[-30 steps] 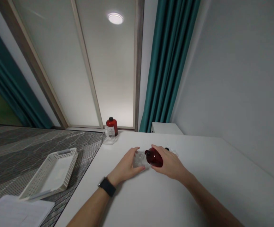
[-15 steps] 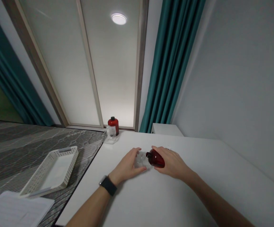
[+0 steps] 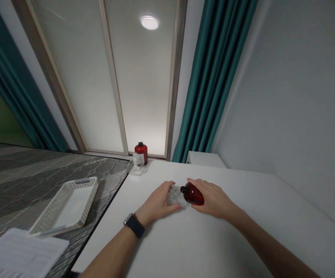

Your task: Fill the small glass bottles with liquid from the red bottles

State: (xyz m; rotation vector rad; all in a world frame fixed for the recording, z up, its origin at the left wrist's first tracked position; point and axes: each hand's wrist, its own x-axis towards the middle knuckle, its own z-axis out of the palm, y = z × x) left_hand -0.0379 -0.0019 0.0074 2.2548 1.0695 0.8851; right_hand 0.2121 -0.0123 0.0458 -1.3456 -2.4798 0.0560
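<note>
Wrapped around the body of a dark red bottle [image 3: 194,194], my right hand [image 3: 213,199] keeps it tipped over, its black neck pointing left. The neck is over or beside a clear container [image 3: 173,196] on the white table; which of the two I cannot tell. My left hand [image 3: 156,204] curves around that container from the left, thumb and fingers on either side. The container's exact shape and contents are hard to make out. On my left wrist sits a dark watch [image 3: 134,225].
A red bottle with a black cap [image 3: 142,151] stands at the table's far left corner behind a clear stand [image 3: 136,169]. To the left, a white perforated basket [image 3: 90,200] and papers [image 3: 25,253] lie on a dark patterned surface. A white cabinet [image 3: 205,159] is beyond the table.
The whole view has shifted slightly, so everything appears a little further right. My hands, the tipped bottle and the clear container keep nearly the same positions relative to each other.
</note>
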